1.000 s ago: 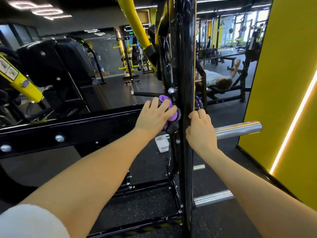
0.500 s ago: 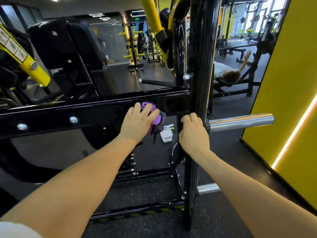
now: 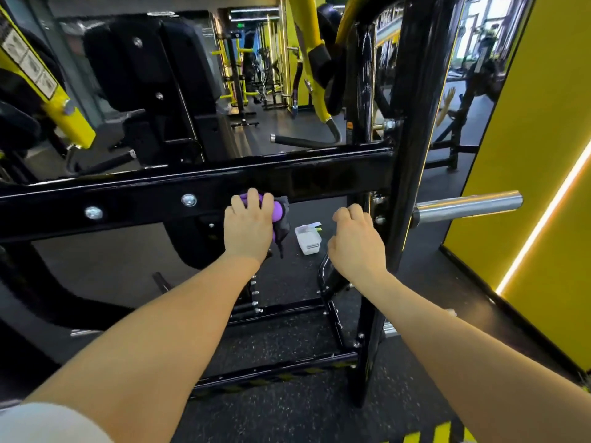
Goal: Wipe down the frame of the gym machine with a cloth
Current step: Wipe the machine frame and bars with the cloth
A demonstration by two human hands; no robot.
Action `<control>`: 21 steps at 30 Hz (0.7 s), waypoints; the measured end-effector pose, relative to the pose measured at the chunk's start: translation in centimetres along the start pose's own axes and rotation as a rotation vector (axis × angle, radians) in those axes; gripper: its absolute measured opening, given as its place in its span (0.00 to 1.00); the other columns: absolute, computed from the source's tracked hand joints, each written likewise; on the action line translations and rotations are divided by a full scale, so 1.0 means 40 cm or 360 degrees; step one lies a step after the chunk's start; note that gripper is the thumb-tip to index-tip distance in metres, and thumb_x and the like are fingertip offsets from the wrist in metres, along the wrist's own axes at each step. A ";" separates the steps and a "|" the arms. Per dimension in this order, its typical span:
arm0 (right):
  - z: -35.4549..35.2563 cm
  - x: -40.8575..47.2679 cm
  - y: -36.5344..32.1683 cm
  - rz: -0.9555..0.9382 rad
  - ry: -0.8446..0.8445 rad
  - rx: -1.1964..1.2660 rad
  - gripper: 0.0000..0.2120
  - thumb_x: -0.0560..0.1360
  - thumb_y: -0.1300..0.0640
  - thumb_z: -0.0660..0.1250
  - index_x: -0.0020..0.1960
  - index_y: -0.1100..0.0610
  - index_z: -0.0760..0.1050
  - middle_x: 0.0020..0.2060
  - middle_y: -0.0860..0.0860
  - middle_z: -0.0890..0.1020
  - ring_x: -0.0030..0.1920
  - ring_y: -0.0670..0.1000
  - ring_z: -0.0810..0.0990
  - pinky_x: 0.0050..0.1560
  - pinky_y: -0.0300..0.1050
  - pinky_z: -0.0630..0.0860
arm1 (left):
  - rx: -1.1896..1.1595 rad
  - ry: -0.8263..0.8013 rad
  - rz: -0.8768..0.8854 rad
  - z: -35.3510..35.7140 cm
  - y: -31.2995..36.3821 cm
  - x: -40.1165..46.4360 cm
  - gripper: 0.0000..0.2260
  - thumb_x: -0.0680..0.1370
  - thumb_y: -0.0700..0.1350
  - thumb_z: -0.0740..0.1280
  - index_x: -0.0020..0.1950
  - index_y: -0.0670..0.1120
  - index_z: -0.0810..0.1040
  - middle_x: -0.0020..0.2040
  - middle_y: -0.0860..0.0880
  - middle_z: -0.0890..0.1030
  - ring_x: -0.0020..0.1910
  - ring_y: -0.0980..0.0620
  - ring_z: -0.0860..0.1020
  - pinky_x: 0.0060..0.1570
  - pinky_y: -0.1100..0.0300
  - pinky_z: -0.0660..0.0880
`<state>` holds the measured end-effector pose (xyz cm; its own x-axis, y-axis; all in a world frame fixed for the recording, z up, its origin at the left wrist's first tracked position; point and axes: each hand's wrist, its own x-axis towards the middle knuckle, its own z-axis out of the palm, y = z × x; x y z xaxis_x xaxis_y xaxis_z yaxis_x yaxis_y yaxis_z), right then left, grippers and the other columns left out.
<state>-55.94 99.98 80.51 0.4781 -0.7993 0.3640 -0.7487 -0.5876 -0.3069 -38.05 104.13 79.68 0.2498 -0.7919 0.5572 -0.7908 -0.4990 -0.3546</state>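
The left hand (image 3: 248, 228) bunches a soft purple-and-grey cloth (image 3: 277, 215) against the lower edge of the glossy black steel crossbar (image 3: 319, 177). The limp, light fabric looks best gripped wadded in the palm. The right hand (image 3: 353, 243), right of the cloth, is loosely curled and holds nothing.

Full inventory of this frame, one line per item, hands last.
horizontal frame beam: 1, black, across centre-left, two silver bolts
upright post: 1, black, right of centre
cloth: 1, purple and grey, pressed against the beam's lower edge
chrome peg: 1, silver, sticking out right of the post
plastic container: 1, clear, on the floor between the hands
yellow wall: 1, right side
left hand: holds the cloth on the beam
right hand: fingers curled, beside the post; contact unclear
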 end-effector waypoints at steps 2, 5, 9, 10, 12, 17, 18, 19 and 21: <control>0.032 -0.021 -0.017 0.0050 -0.0027 0.0008 0.17 0.79 0.60 0.59 0.67 0.61 0.66 0.63 0.55 0.68 0.62 0.56 0.68 0.49 0.43 0.68 | -0.0075 -0.0213 -0.0143 0.021 -0.010 -0.031 0.22 0.65 0.46 0.75 0.57 0.45 0.75 0.55 0.45 0.76 0.46 0.43 0.76 0.38 0.58 0.71; 0.105 -0.063 -0.025 0.0144 -0.0117 0.0015 0.19 0.77 0.61 0.61 0.67 0.61 0.65 0.62 0.55 0.68 0.62 0.56 0.68 0.48 0.44 0.68 | -0.0283 -0.0567 -0.0183 0.107 0.001 -0.106 0.25 0.77 0.51 0.66 0.69 0.44 0.62 0.67 0.44 0.66 0.63 0.41 0.67 0.52 0.54 0.68; 0.222 -0.122 0.004 0.0278 -0.0275 0.0020 0.18 0.76 0.61 0.61 0.65 0.61 0.67 0.62 0.57 0.68 0.62 0.57 0.68 0.51 0.49 0.71 | -0.0530 -0.0699 -0.0161 0.196 0.040 -0.208 0.23 0.80 0.54 0.60 0.71 0.45 0.61 0.68 0.44 0.64 0.64 0.41 0.66 0.57 0.50 0.68; 0.252 -0.135 0.017 0.0320 -0.0328 0.0029 0.18 0.76 0.61 0.62 0.65 0.61 0.66 0.63 0.57 0.68 0.63 0.58 0.67 0.53 0.50 0.71 | -0.0601 -0.0758 -0.0159 0.217 0.054 -0.228 0.23 0.80 0.55 0.60 0.71 0.46 0.62 0.67 0.44 0.65 0.63 0.41 0.66 0.56 0.50 0.68; 0.313 -0.158 0.048 0.0395 -0.0419 0.0050 0.17 0.76 0.62 0.62 0.64 0.62 0.66 0.63 0.57 0.68 0.64 0.59 0.66 0.53 0.52 0.71 | -0.0694 -0.0836 -0.0133 0.261 0.081 -0.267 0.22 0.80 0.55 0.60 0.70 0.47 0.62 0.66 0.44 0.65 0.64 0.41 0.66 0.57 0.50 0.67; 0.478 -0.197 0.140 0.0482 -0.0582 0.0077 0.19 0.77 0.61 0.63 0.67 0.60 0.66 0.63 0.55 0.68 0.65 0.58 0.65 0.57 0.51 0.70 | -0.0747 -0.1025 -0.0162 0.394 0.138 -0.370 0.22 0.80 0.56 0.60 0.70 0.48 0.63 0.67 0.44 0.66 0.64 0.41 0.66 0.58 0.48 0.67; 0.513 -0.202 0.158 0.0481 -0.0611 0.0081 0.20 0.77 0.61 0.62 0.68 0.60 0.65 0.64 0.55 0.67 0.66 0.57 0.65 0.57 0.51 0.70 | -0.0732 -0.1051 -0.0152 0.426 0.147 -0.391 0.22 0.80 0.56 0.60 0.70 0.48 0.63 0.67 0.44 0.66 0.64 0.41 0.66 0.58 0.48 0.68; 0.549 -0.210 0.175 0.0478 -0.0641 0.0078 0.21 0.77 0.61 0.62 0.69 0.60 0.65 0.64 0.55 0.67 0.66 0.57 0.65 0.57 0.51 0.70 | -0.0718 -0.1087 -0.0149 0.457 0.159 -0.413 0.22 0.80 0.56 0.60 0.70 0.48 0.63 0.67 0.44 0.66 0.64 0.40 0.66 0.58 0.47 0.68; 0.624 -0.229 0.209 0.0477 -0.0698 0.0060 0.22 0.77 0.62 0.62 0.69 0.60 0.64 0.65 0.56 0.67 0.67 0.57 0.64 0.58 0.52 0.71 | -0.0740 -0.1172 -0.0161 0.521 0.184 -0.460 0.23 0.80 0.57 0.59 0.71 0.48 0.62 0.67 0.44 0.65 0.64 0.40 0.66 0.58 0.47 0.68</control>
<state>-55.12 99.25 52.65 0.3987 -0.9058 -0.1437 -0.8689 -0.3229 -0.3752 -36.83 107.67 51.16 0.5014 -0.8577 -0.1138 -0.8529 -0.5121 0.1019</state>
